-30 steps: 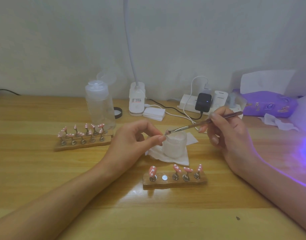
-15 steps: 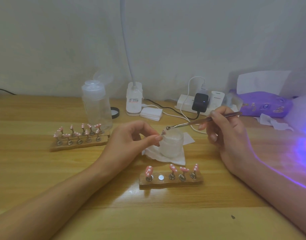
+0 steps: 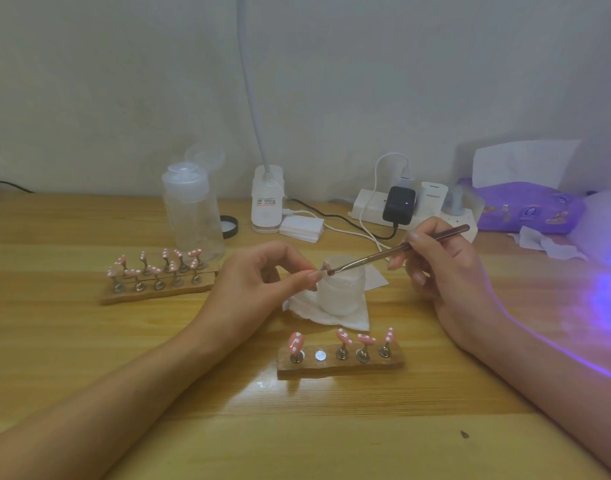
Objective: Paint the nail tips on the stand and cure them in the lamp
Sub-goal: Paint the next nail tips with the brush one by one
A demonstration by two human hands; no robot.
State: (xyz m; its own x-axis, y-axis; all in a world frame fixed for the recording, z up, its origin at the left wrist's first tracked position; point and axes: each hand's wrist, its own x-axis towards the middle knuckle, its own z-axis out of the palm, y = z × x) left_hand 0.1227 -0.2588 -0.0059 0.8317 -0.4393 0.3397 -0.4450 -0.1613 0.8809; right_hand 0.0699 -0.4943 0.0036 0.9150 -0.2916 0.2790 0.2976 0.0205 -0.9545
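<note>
**A:** Head view, and we're mid-painting. The left hand (image 3: 262,282) hovers above the counter (image 3: 89,393) with thumb and forefinger curled in. Its grip is pinched on a single nail tip (image 3: 322,270), right at the rim of the frosted jar (image 3: 342,292).

**B:** And the right hand (image 3: 446,271)?

**A:** Pen hold, with the grip closed round a slim nail brush (image 3: 401,250) whose bristle end touches that tip. The wrist is lifted and the forearm reaches in from the right edge.

**B:** Where does the tip belong?

**A:** Look at the near stand (image 3: 342,365), just this side of the jar. It holds four pink, white-dotted tips and one bare magnet (image 3: 320,355), second from the left. I'd judge that's its seat.

**B:** So what does the next move call for?

**A:** A steady pinch while the stroke finishes. Then the tip goes back on the magnet without a finger brushing the wet face. Curing comes after that. Only a violet glow (image 3: 605,292) shows at the right edge, so I can't make out the lamp itself.

**B:** And the far stand (image 3: 158,291)?

**A:** Well to the left, loaded with dotted tips, just in front of a clear pump bottle (image 3: 193,216).
</note>
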